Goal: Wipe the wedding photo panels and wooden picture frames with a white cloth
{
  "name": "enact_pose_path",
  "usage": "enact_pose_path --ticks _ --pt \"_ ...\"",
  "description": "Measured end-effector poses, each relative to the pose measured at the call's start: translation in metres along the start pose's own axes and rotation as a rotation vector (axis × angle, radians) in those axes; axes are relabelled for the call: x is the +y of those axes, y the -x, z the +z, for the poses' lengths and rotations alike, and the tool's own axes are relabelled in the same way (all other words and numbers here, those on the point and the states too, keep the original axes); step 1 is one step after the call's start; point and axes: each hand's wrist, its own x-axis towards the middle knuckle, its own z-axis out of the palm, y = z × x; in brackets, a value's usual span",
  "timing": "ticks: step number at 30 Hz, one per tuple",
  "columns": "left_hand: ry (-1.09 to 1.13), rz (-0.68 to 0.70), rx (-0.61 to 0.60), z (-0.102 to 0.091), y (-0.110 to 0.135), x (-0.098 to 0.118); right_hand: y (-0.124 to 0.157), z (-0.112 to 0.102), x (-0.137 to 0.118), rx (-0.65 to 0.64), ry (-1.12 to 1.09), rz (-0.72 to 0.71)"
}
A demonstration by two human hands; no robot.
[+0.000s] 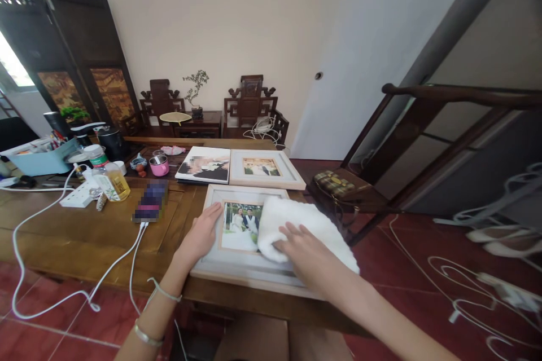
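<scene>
**Framed photograph (240,225) with white cloth (322,227) on a wooden table (105,237)**

Behind the table, at the far left, a dark folding screen (78,28) is seen. Two carved chairs, one at the left (160,93) and one at the right (250,98), are placed against the back wall. The framed photograph is laid flat at the table's near edge; two people, one in a white dress, are shown in it. Its right part is covered by the white cloth. Just beyond it, a second frame (292,175) is laid beside a photo-covered book (204,169). Toward the far left of the table, a pale blue bin (46,158) is filled with small articles. The left hand (205,231) is laid on the frame's left side, fingers extended, with nothing enclosed. The right hand (298,241) is rested upon the white cloth, fingers spread; whether any fabric is pinched cannot be told. To the left are placed a bottle of yellowish liquid (117,183) and a blurred device (151,200), into which white cables (134,251) are plugged. A pink mug (160,167) is set nearer the book.
</scene>
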Motion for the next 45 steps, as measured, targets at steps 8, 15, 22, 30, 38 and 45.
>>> enact_pose_path --ticks 8,15,22,30,38,45 --pt "-0.031 0.016 -0.017 0.001 -0.002 -0.002 0.041 0.011 -0.025 -0.016 -0.186 -0.062" --pt "-0.015 0.036 -0.045 -0.002 0.0 -0.004 -0.033 0.03 0.018 0.237 -0.079 0.048" --pt "0.013 0.033 -0.001 0.002 0.001 -0.006 -0.07 0.035 0.037 0.256 -0.002 0.004" --pt "0.017 0.01 0.015 0.001 0.0 -0.001 0.014 0.001 -0.004 -0.081 -0.212 -0.141" --pt "0.01 0.029 0.014 0.001 0.0 -0.001 0.037 -0.002 -0.021 -0.078 -0.309 -0.182" --pt "0.039 0.044 0.0 0.002 0.001 -0.004 -0.038 0.033 0.022 0.222 -0.164 -0.064"
